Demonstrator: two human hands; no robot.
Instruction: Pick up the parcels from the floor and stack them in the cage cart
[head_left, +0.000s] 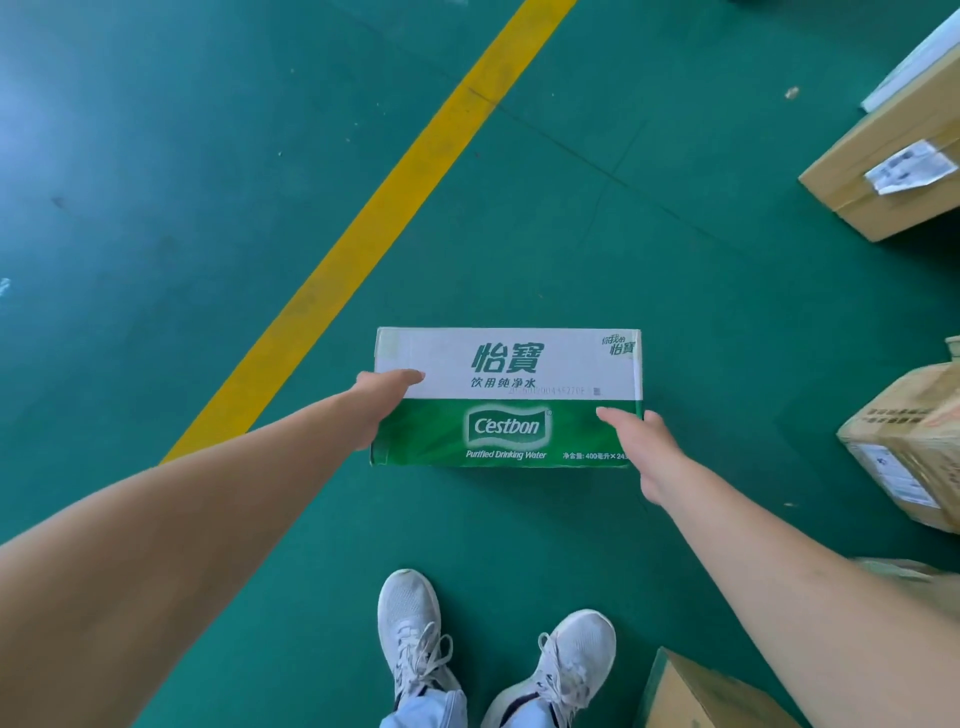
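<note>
A green-and-white water carton (508, 397) was held at both ends above a green floor (156, 156).

The left hand (382, 402) was set against its left end, thumb laid on top; the right hand (641, 441) was placed at its right end. A yellow line (374, 228) was painted across the floor. Brown cardboard parcels (883, 171) were seen at the right, and white sneakers (415, 629) below.

The green-and-white carton (508, 397) reads "怡寶", "饮用纯净水", "C'estbon" and "Purified Drinking Water".
</note>
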